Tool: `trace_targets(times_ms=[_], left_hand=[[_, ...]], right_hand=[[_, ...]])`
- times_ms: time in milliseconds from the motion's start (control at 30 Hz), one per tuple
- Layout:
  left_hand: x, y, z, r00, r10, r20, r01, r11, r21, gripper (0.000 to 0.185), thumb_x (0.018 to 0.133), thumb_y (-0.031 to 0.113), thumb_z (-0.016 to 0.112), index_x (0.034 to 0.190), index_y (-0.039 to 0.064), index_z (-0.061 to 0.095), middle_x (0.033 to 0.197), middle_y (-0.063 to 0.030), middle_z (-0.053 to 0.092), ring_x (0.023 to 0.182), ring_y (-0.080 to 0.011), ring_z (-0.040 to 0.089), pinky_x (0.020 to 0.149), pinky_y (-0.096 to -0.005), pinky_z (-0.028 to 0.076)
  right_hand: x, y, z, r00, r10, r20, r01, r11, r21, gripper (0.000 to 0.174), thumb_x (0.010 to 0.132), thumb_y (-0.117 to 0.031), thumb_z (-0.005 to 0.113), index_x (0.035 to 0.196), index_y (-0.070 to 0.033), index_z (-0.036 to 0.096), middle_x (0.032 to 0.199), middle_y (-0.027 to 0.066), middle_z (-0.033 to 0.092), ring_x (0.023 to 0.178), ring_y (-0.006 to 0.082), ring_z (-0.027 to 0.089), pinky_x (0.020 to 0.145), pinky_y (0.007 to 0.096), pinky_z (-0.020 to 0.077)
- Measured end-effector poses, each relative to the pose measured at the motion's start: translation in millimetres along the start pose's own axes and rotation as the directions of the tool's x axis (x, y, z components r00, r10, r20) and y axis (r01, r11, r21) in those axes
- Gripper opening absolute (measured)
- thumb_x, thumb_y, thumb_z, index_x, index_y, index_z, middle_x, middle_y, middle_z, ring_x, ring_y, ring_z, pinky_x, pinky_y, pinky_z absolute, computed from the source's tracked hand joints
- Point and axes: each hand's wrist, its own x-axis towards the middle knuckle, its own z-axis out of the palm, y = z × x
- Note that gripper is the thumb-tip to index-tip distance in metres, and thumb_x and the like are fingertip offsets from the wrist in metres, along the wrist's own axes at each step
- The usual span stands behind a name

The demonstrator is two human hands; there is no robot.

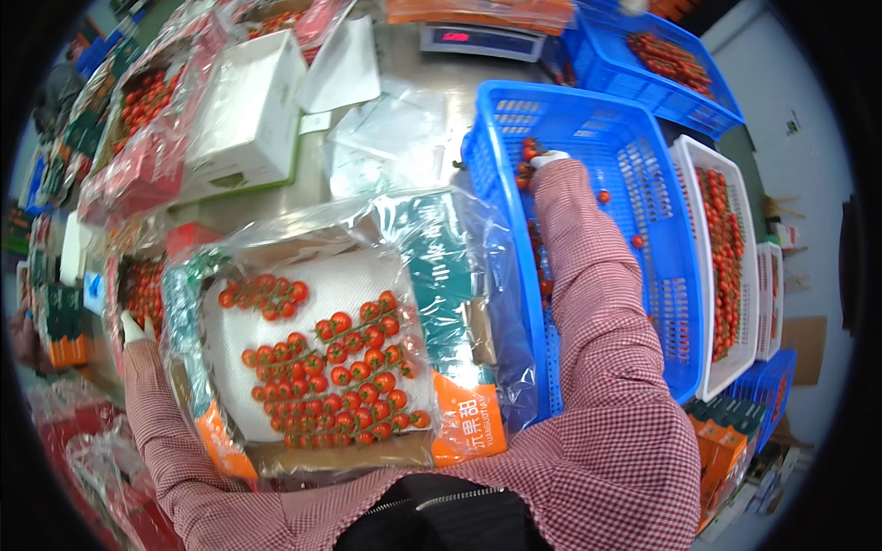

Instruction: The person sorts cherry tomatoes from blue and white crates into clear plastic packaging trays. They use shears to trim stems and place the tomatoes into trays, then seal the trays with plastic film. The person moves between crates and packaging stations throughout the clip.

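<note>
My right hand (550, 159), in a white glove, reaches down into a blue plastic crate (506, 88). Its fingers touch a small bunch of cherry tomatoes (524, 182) by the crate's left wall; their grip is partly hidden. At the far left, the white-gloved left hand (138, 329) has its thumb and fingers apart at the edge of a box of cherry tomatoes (142, 289). Between my arms stands a green and orange carton (441, 265) with a clear plastic liner (506, 324). Several vine tomato bunches (344, 372) lie in rows on its white padded sheet (231, 337).
A white carton (269, 103) stands behind, near clear plastic sheets (389, 141) on the metal table. Farther back is a digital scale (482, 43). A second blue crate (599, 55) and a white crate (747, 289) of tomatoes flank the right side.
</note>
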Motion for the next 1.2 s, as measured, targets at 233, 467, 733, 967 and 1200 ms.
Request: trace_targets(times_ms=[233, 467, 733, 967, 1200], left_hand=[[-74, 243, -224, 0.937, 0.175, -0.301, -0.344, 0.599, -0.723, 0.034, 0.089, 0.010, 0.057, 0.121, 0.001, 0.049, 0.117, -0.0099, 0.055, 0.102, -0.0172, 0.054, 0.090, -0.0302, 0.045], [-237, 583, -229, 0.460, 0.886, 0.061, -0.093, 0.116, -0.989, 0.045, 0.089, 0.004, 0.054, 0.133, 0.008, 0.043, 0.107, -0.0086, 0.058, 0.101, -0.0160, 0.055, 0.089, -0.0272, 0.044], [-187, 509, -221, 0.509, 0.782, 0.361, -0.309, 0.557, -0.771, 0.030, 0.089, 0.002, 0.050, 0.118, 0.001, 0.057, 0.112, -0.0102, 0.061, 0.106, -0.0151, 0.056, 0.094, -0.0271, 0.042], [-172, 404, -167, 0.278, 0.844, 0.459, -0.841, 0.445, -0.308, 0.049, 0.082, 0.008, 0.059, 0.129, 0.003, 0.045, 0.122, -0.0157, 0.052, 0.114, -0.0281, 0.050, 0.098, -0.0361, 0.040], [-171, 404, -124, 0.251, 0.640, 0.727, -0.901, 0.428, -0.066, 0.073, 0.079, 0.026, 0.063, 0.139, 0.007, 0.026, 0.110, -0.0234, 0.055, 0.091, -0.0378, 0.059, 0.078, -0.0448, 0.049]], right_hand=[[-29, 21, -50, 0.844, -0.529, 0.086, 0.512, 0.843, 0.165, 0.027, 0.079, -0.008, 0.058, 0.106, -0.002, 0.060, 0.082, 0.0073, 0.064, 0.068, 0.0197, 0.060, 0.060, 0.0305, 0.0476], [-128, 50, -127, 0.403, -0.816, 0.415, -0.229, 0.349, 0.909, 0.038, 0.083, -0.023, 0.067, 0.114, -0.013, 0.049, 0.103, 0.0156, 0.060, 0.089, 0.0385, 0.061, 0.064, 0.0468, 0.0588], [-212, 82, -172, 0.519, -0.777, 0.356, 0.113, 0.476, 0.872, 0.053, 0.076, -0.028, 0.070, 0.119, -0.004, 0.050, 0.105, 0.0136, 0.061, 0.093, 0.0272, 0.061, 0.073, 0.0392, 0.0527], [-277, 35, -104, 0.284, -0.766, 0.577, -0.053, 0.588, 0.807, 0.045, 0.080, -0.024, 0.066, 0.115, 0.000, 0.052, 0.106, 0.0165, 0.060, 0.091, 0.0281, 0.062, 0.074, 0.0398, 0.0538], [-329, 39, -52, 0.406, -0.648, 0.644, -0.030, 0.695, 0.718, 0.041, 0.084, -0.027, 0.061, 0.117, -0.007, 0.049, 0.100, 0.0166, 0.061, 0.081, 0.0349, 0.063, 0.058, 0.0422, 0.0548]])
